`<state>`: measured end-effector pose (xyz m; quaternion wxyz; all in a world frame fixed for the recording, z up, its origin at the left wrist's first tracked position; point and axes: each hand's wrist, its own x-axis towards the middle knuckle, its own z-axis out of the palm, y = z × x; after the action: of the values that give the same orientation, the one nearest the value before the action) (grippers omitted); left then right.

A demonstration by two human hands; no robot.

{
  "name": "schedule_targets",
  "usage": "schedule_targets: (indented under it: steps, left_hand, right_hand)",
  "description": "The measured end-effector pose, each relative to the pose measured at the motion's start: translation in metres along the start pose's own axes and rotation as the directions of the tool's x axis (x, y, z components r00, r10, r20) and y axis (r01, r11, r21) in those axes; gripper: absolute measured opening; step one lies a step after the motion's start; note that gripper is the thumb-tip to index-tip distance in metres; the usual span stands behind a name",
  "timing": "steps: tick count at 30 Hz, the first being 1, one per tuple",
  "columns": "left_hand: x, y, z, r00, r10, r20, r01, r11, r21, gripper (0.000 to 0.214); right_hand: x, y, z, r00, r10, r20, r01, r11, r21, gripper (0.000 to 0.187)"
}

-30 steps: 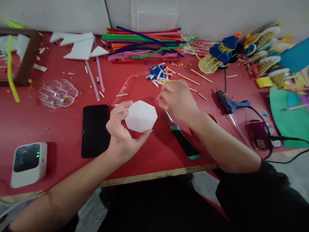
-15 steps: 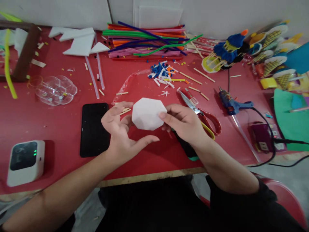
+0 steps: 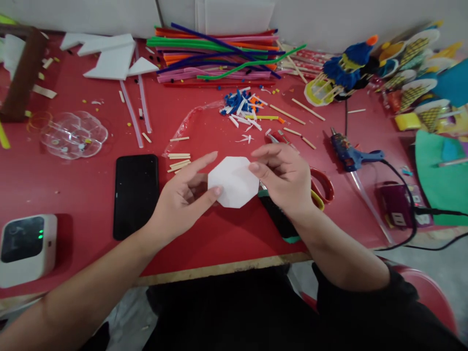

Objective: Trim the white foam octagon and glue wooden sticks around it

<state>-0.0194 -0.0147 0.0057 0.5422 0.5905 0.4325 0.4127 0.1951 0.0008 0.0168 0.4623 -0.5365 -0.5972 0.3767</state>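
A white octagon piece point(image 3: 234, 183), flat and apparently of foam, is held up above the table between my two hands. My left hand point(image 3: 186, 195) grips its left side, thumb on the front face and fingers behind. At the upper right edge, my right hand point(image 3: 285, 178) has its index finger and thumb apart, the thumb tip at or just touching the piece's edge. Under my right hand lie scissors point(image 3: 323, 185) with red and yellow handles, partly hidden, beside a dark object with a green edge point(image 3: 280, 217).
A black phone point(image 3: 135, 197) and short sticks point(image 3: 179, 163) lie left of the piece. Foam scraps point(image 3: 111, 56), pipe cleaners point(image 3: 219, 56) and cut bits point(image 3: 239, 105) are farther back. A glue gun point(image 3: 353, 151) with its cord lies right. A white device point(image 3: 29, 251) sits at left.
My left thumb has come down onto the octagon's face. My right thumb has slid from its face to its edge, and the right fingers have opened. The view has shifted slightly.
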Motion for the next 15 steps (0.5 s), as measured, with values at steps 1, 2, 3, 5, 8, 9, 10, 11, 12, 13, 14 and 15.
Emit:
schedule_targets:
  steps: [1,2,3,5,8,9,10,11,12,13,14,15]
  left_hand:
    - [0.000,0.000,0.000,1.000,0.009,0.009,-0.009,1.000,0.007,0.056]
    - [0.001,0.000,0.000,1.000,0.022,0.003,-0.022,1.000,0.015,0.053]
    - [0.001,-0.001,0.000,0.999,0.037,-0.016,-0.036,0.999,0.023,0.051]
    - [0.001,-0.001,0.000,0.995,0.061,-0.078,-0.058,0.998,0.034,0.050]
    - [0.002,0.000,-0.002,0.982,0.100,-0.162,-0.094,0.995,0.044,0.049]
    - [0.003,0.000,-0.003,0.977,0.122,-0.173,-0.116,0.992,0.045,0.048]
    - [0.004,0.000,-0.004,0.974,0.147,-0.170,-0.141,0.989,0.047,0.046]
    - [0.004,0.000,-0.006,0.973,0.175,-0.151,-0.169,0.984,0.051,0.045]
    - [0.006,0.000,-0.008,0.972,0.205,-0.120,-0.199,0.978,0.058,0.045]
    - [0.007,-0.001,-0.010,0.970,0.232,-0.075,-0.227,0.971,0.069,0.047]
    - [0.008,-0.001,-0.012,0.966,0.257,-0.025,-0.254,0.964,0.085,0.050]
    - [0.009,-0.002,-0.014,0.960,0.278,0.022,-0.279,0.955,0.102,0.056]
  right_hand:
    - [0.000,0.000,0.000,1.000,-0.024,-0.014,0.024,1.000,0.017,0.014]
    - [0.001,0.001,0.000,0.999,-0.043,-0.017,0.043,0.999,0.027,0.011]
    - [0.001,0.001,-0.001,0.999,-0.051,-0.003,0.051,0.998,0.032,0.013]
    - [0.003,0.002,-0.004,0.995,-0.057,0.078,0.052,0.997,0.055,0.023]
    - [0.007,0.007,-0.010,0.933,-0.063,0.355,0.016,0.991,0.135,0.050]
    - [0.009,0.010,-0.012,0.892,-0.079,0.446,0.005,0.986,0.164,0.062]
    - [0.010,0.013,-0.013,0.854,-0.100,0.511,0.000,0.982,0.191,0.072]
    - [0.012,0.015,-0.014,0.830,-0.122,0.544,0.002,0.976,0.216,0.079]
    - [0.013,0.017,-0.015,0.826,-0.142,0.545,0.011,0.971,0.237,0.082]
    - [0.013,0.018,-0.015,0.838,-0.149,0.525,0.017,0.969,0.248,0.082]
    - [0.013,0.019,-0.016,0.855,-0.146,0.498,0.020,0.968,0.249,0.080]
    - [0.013,0.018,-0.016,0.871,-0.142,0.470,0.024,0.969,0.248,0.078]
